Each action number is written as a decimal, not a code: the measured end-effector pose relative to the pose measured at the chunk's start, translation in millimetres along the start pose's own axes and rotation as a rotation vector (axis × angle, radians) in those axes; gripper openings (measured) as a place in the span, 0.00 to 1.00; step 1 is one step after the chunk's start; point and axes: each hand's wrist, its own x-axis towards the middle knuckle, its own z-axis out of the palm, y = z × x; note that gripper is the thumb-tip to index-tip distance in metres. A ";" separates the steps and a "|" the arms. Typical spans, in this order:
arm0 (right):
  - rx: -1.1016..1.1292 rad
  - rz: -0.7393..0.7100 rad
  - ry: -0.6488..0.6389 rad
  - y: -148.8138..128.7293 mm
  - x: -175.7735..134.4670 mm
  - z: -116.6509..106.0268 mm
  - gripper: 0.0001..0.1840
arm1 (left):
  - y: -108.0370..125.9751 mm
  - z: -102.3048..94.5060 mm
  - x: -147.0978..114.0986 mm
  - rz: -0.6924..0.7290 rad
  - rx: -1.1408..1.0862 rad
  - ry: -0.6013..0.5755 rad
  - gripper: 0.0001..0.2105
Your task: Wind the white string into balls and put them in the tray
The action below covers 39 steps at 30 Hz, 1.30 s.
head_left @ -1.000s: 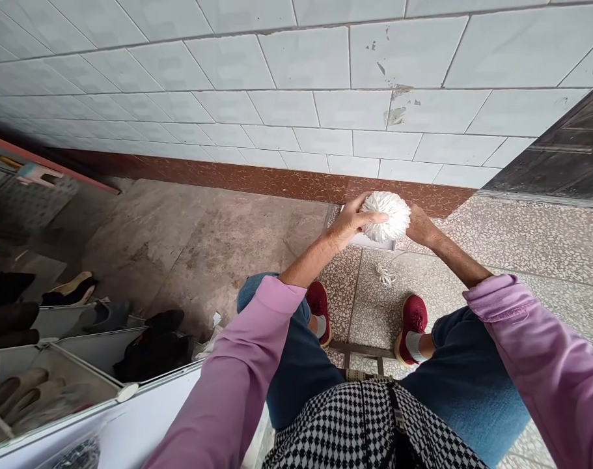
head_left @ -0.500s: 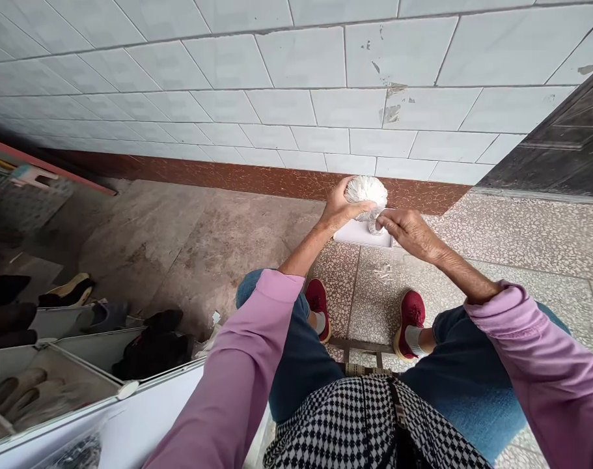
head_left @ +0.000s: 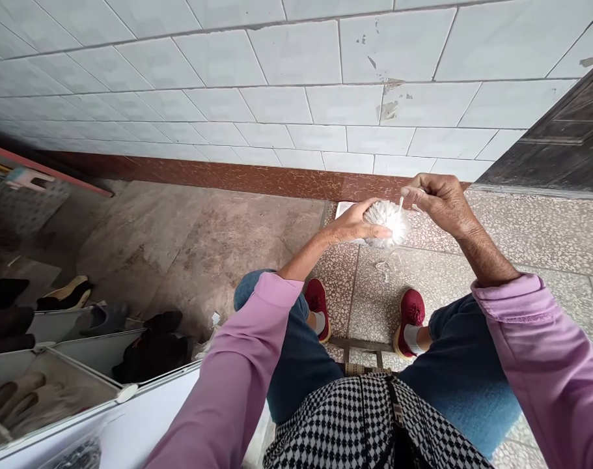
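A round white bundle (head_left: 388,223) with many fine, radiating tips is above the speckled floor, in front of the low part of the wall. My left hand (head_left: 351,225) is closed round its left side, thumb across the front. My right hand (head_left: 441,200) is raised at the bundle's upper right, pinching a short, thin white strip (head_left: 401,204) whose lower end meets the bundle. Whether strip and bundle are joined I cannot tell. Behind the bundle, a flat white tray (head_left: 344,207) lies on the floor, mostly covered by my left hand and the bundle.
Thin white scraps (head_left: 385,267) lie on the floor between my red shoes (head_left: 411,309). A tiled wall (head_left: 320,104) rises ahead, with a dark door (head_left: 564,137) at the right. At lower left stands a compartmented shoe rack (head_left: 96,374) holding several shoes.
The bundle and my left hand have moved right and slightly down, tilting its tips toward the right. My right hand has risen from the bundle's underside to its upper right, now pinching a strip.
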 end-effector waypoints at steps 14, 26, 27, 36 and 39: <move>0.166 0.061 0.021 38.7 16.5 18.5 0.40 | 3.6 9.8 -1.3 -0.064 -0.283 0.061 0.40; -0.043 0.013 -0.202 32.0 -13.4 72.7 0.25 | -5.4 -19.5 12.7 0.050 -0.356 0.598 0.34; -0.044 -0.001 -0.228 25.9 -17.8 74.3 0.26 | -8.1 -22.7 13.0 0.047 -0.301 0.621 0.34; 0.008 -0.055 -0.140 -4.9 -15.1 24.5 0.35 | -18.2 -33.8 2.4 -0.085 0.094 0.320 0.37; -0.012 -0.041 -0.111 -2.9 -10.7 12.0 0.34 | -13.5 -27.6 -0.6 -0.078 0.015 0.024 0.34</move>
